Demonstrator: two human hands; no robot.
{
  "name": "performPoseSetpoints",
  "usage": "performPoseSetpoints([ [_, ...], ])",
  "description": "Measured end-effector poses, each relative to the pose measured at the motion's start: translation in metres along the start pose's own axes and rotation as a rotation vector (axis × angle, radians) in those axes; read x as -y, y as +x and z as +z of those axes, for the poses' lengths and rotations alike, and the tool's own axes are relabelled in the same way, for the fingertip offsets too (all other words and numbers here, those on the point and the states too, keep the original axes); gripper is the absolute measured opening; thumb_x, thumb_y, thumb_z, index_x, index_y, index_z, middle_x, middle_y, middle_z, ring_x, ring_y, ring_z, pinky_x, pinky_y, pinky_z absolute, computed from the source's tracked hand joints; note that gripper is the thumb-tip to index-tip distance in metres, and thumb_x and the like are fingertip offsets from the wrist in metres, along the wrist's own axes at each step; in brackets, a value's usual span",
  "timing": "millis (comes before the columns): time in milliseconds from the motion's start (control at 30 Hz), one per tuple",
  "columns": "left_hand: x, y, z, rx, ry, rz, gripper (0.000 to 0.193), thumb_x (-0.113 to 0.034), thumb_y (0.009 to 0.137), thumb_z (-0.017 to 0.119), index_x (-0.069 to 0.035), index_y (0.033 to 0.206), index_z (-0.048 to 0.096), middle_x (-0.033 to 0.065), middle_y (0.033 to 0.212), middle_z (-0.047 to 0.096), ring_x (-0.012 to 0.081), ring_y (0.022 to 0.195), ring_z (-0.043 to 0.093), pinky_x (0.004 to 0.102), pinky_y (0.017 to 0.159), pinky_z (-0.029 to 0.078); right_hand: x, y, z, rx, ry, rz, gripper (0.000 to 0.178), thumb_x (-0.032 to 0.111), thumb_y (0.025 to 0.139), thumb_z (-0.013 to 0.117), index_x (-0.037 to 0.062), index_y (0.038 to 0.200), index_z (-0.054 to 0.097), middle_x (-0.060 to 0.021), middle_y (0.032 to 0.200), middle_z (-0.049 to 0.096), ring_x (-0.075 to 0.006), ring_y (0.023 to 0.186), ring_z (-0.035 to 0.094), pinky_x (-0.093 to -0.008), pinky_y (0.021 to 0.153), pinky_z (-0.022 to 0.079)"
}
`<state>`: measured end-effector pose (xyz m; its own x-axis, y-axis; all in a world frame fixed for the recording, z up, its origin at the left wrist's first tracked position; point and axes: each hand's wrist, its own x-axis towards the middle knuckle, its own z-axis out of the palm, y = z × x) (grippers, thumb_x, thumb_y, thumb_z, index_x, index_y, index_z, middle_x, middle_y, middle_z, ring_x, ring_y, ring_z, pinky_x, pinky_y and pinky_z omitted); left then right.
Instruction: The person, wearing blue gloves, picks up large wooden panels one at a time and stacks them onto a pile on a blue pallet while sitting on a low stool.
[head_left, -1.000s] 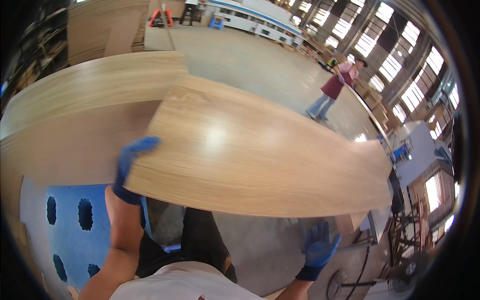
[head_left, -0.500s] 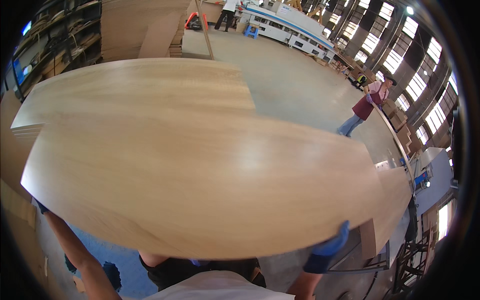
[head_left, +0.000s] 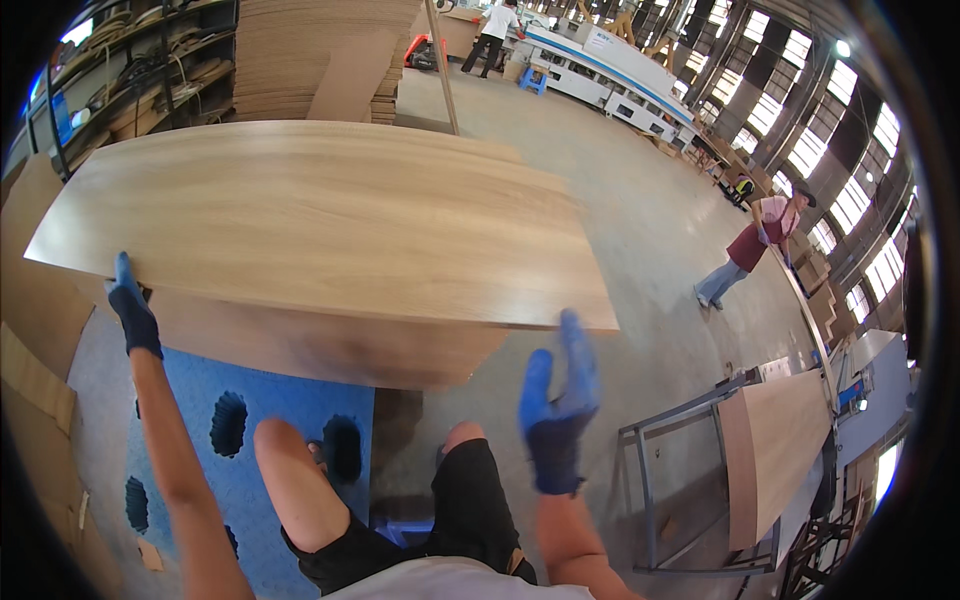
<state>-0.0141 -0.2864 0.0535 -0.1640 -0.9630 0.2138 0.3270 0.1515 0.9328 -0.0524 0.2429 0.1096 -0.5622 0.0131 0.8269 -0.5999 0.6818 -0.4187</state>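
Observation:
A large wood-grain panel [head_left: 330, 220] lies over a stack of similar boards [head_left: 320, 335], its right end reaching past the stack. My left hand [head_left: 133, 305], in a blue glove, grips the panel's near edge close to the left corner; one digit shows on top and the others are partly hidden. Near the panel's right corner, my right hand [head_left: 560, 405], also gloved in blue, is open with thumb and fingers spread. Its fingertips are at the edge, slightly blurred, and whether they touch cannot be made out.
A blue mat with dark holes [head_left: 280, 400] lies under my legs. To the right, a metal frame [head_left: 645, 490] stands beside another stack of boards [head_left: 780, 450]. A co-worker in a dark red apron [head_left: 750, 245] handles a long strip. Stacked brown sheets [head_left: 290, 60] and shelving [head_left: 110, 90] stand behind.
The panel has moved away from me onto the stack, uncovering my legs and the blue mat. My right hand has come off its edge and moved left; my left hand has moved forward.

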Motion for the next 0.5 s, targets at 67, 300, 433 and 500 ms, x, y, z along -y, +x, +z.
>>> performPoseSetpoints([
  [67,0.005,0.038,0.004,-0.153,0.199,-0.054,0.043,-0.043,0.075,0.06,-0.003,0.086,0.051,0.0046,0.068,0.05,0.013,0.053,0.047,0.0246,0.045,0.039,-0.029,0.021,-0.013,0.158,-0.302,-0.033,0.046,0.016,0.074,0.06,0.0012,0.116,0.047,-0.0238,0.115,0.047,-0.0389,0.11,0.042,-0.0418,0.088,0.038],
  [300,0.065,0.15,-0.016,0.085,0.561,0.103,0.055,-0.051,0.076,0.054,0.004,0.075,0.057,0.0113,0.068,0.055,0.0188,0.056,0.048,0.0318,0.053,0.04,-0.096,0.068,0.038,0.415,-0.138,0.041,0.05,0.033,0.074,0.063,0.0048,0.113,0.051,-0.023,0.108,0.052,-0.0352,0.094,0.054,-0.039,0.077,0.044],
  [433,0.076,0.161,-0.002,0.105,0.581,0.217,0.062,-0.048,0.079,0.049,0.011,0.097,0.056,0.0191,0.091,0.06,0.0254,0.086,0.054,0.0339,0.079,0.039,-0.112,0.08,0.047,0.47,-0.148,0.028,0.05,0.036,0.074,0.063,0.0059,0.112,0.052,-0.0188,0.09,0.06,-0.0319,0.082,0.059,-0.0372,0.069,0.046],
  [500,0.065,0.157,0.004,0.142,0.647,0.131,0.062,-0.049,0.079,0.048,0.01,0.098,0.056,0.0191,0.093,0.06,0.0246,0.087,0.054,0.0329,0.078,0.039,-0.118,0.083,0.049,0.481,-0.151,-0.024,0.05,0.036,0.074,0.063,0.0057,0.112,0.052,-0.0178,0.087,0.061,-0.0318,0.079,0.059,-0.0368,0.067,0.047],
])
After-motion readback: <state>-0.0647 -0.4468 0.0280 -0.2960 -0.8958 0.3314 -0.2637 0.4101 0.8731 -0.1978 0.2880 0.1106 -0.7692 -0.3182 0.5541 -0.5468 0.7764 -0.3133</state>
